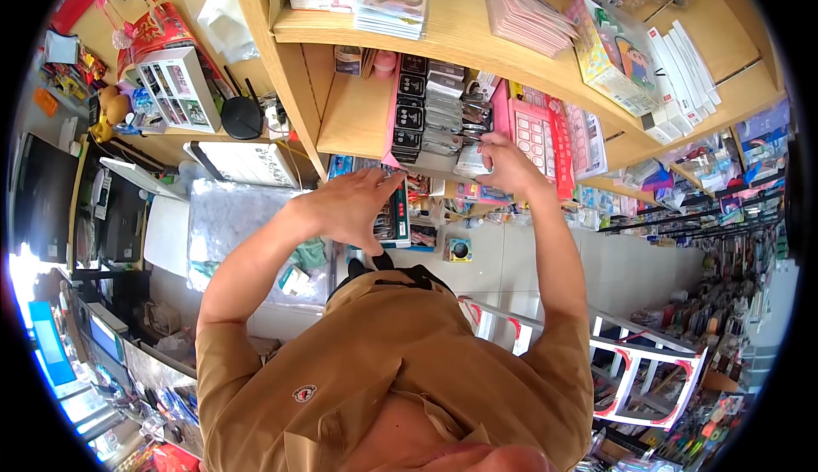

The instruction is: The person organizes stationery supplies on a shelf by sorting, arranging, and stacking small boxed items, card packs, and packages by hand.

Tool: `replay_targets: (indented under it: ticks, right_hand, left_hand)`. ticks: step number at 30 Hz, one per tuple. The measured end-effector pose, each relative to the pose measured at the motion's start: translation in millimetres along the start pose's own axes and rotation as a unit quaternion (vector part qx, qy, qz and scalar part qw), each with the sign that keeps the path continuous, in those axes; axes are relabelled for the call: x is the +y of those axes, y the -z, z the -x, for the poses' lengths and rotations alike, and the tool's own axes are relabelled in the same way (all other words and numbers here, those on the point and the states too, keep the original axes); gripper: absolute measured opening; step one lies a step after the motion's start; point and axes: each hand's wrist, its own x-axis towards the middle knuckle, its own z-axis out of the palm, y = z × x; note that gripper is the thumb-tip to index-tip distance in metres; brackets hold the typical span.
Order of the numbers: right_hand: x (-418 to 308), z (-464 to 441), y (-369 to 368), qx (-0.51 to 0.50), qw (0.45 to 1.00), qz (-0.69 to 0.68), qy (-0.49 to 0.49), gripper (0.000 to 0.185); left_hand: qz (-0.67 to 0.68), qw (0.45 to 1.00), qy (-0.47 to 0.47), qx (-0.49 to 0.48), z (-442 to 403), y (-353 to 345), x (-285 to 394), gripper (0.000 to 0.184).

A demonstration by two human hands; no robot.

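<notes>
A shallow pink-edged box [394, 123] lies on the shelf, filled with rows of small black packages [410, 118] and clear-wrapped packets [442, 114]. My left hand [351, 206] is at its front left corner, fingers spread and thumb apart; whether the fingertips touch the box I cannot tell. At the front right, my right hand [511, 168] curls its finger and thumb around a small clear packet [470, 162]. Below my left hand stands a dark green-edged box [398, 216] of small items, partly covered by the hand.
Pink keypad-like packages [530, 135] stand right of the box. The upper shelf [460, 39] holds cards and cartons. A plastic-wrapped bundle [247, 225] lies left, a folding ladder [635, 370] at lower right. A small yellow-and-black box [458, 250] sits on the tiled floor.
</notes>
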Motion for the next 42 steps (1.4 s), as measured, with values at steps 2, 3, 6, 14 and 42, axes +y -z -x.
replay_targets:
  ticks: [2, 3, 6, 14, 42]
  right_hand:
    - [-2.5, -0.1, -2.1, -0.016, 0.995, 0.093, -0.022, 0.034]
    - [-3.1, -4.3, -3.8, -0.016, 0.996, 0.090, -0.019, 0.034]
    - [-3.7, -19.5, -6.7, -0.072, 0.979, 0.191, -0.029, 0.047]
    - [-11.0, -36.6, 8.2, -0.187, 0.965, 0.171, -0.069, 0.074]
    - [6.8, -34.9, 15.9, -0.202, 0.977, 0.051, -0.041, 0.080]
  left_hand:
    - [-0.005, 1.000, -0.005, 0.016, -4.7, -0.2, 2.7, 0.116]
    - [-0.006, 1.000, -0.002, 0.014, -6.5, 1.8, 3.5, 0.116]
    - [-0.041, 0.999, 0.026, 0.016, -13.7, 13.5, 1.2, 0.117]
    - [-0.075, 0.983, 0.155, 0.071, -39.8, 6.4, -51.6, 0.121]
    - [-0.117, 0.949, 0.234, 0.174, -93.0, -29.5, -124.7, 0.131]
